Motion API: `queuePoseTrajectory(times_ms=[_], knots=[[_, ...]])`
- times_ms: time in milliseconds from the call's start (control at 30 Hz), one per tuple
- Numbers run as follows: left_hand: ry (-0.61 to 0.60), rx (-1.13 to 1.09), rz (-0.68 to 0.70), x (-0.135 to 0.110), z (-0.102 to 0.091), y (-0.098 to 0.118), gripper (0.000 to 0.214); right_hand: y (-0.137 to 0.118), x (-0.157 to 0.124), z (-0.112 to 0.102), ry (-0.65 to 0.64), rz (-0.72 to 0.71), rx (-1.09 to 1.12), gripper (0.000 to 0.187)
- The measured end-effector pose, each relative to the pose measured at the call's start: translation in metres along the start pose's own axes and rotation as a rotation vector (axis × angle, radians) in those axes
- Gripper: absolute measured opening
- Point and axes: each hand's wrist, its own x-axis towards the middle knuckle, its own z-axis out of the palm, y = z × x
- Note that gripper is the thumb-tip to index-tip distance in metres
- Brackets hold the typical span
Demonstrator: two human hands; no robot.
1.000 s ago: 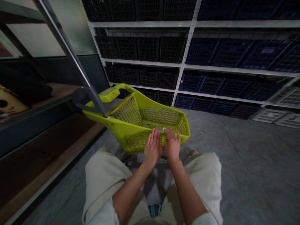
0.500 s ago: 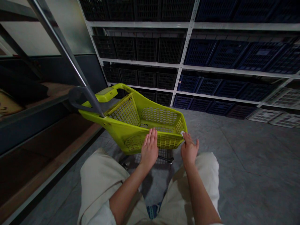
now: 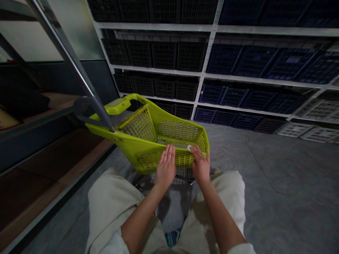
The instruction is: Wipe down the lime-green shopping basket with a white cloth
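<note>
A yellow-green shopping cart (image 3: 127, 143) stands before my knees, its basket end pointing right. My left hand (image 3: 166, 165) lies with fingers stretched out against the near rim of the basket. Just right of it, my right hand (image 3: 200, 164) is on the same rim, its fingers bent over the edge. A small white wipe (image 3: 189, 148) pokes out at the fingertips of the right hand; most of it is hidden. Nothing shows in the left hand.
A metal pole (image 3: 63, 49) rises from the cart's handle side at upper left. Behind stands a white shelf rack (image 3: 203, 67) with black crates (image 3: 164, 54), blue crates (image 3: 254, 60) and pale crates (image 3: 295, 129). A wooden shelf (image 3: 55, 169) runs along the left.
My right hand has slid left along the basket rim with the white wipe, closer to my left hand. The left hand stays on the rim. The view has shifted slightly.
</note>
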Motion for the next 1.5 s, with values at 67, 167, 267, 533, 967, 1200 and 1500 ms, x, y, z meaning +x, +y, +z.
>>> queuePoseTrajectory(times_ms=[67, 167, 267, 533, 967, 1200, 1500], knots=[[-0.002, -0.008, 0.005, -0.001, -0.001, 0.0, 0.081, 0.033, -0.012, -0.004, 0.055, 0.072, -0.049, 0.07], [-0.011, -0.017, 0.014, -0.001, -0.002, 0.003, 0.083, 0.057, -0.023, -0.005, 0.111, 0.186, -0.093, 0.066], [-0.007, -0.022, -0.001, 0.0, -0.003, 0.008, 0.085, 0.04, -0.021, 0.0, 0.138, 0.256, -0.118, 0.064], [0.022, 0.019, -0.024, 0.0, 0.007, 0.01, 0.075, -0.075, 0.01, 0.019, 0.009, 0.036, 0.072, 0.064], [-0.026, -0.002, 0.0, 0.0, -0.004, 0.012, 0.081, 0.045, -0.023, -0.006, 0.139, 0.285, -0.08, 0.063], [0.002, -0.001, -0.023, 0.001, 0.006, 0.016, 0.074, -0.041, 0.01, 0.011, 0.047, 0.087, 0.047, 0.057], [-0.009, 0.011, -0.001, 0.0, 0.001, 0.008, 0.075, -0.026, 0.008, 0.003, -0.007, -0.069, 0.032, 0.069]])
